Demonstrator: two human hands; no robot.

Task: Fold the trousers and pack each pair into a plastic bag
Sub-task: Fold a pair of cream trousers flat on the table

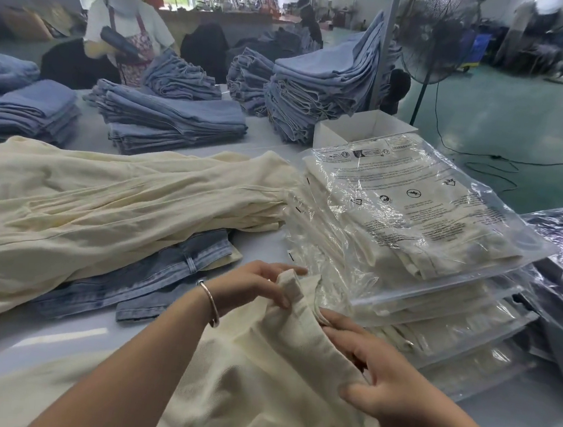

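Cream trousers being handled at the near edge of the surface point(65, 333), read from left to right. A loose heap of cream trousers point(102, 203) is lying over a pair of blue jeans point(149, 283) at left. At centre, the left hand point(252, 288) is pinching a corner of the cream trousers in hand point(259, 359), its fingers point(293, 271) curling round the raised fabric edge; the right hand point(390, 389) is gripping the same garment along its hem, thumb on top. The cloth is sagging and creasing, so it is probably soft, light and limp, best taken at hems or waistband. At right, a stack of bagged trousers point(419, 226) is leaning; the plastic looks slippery.
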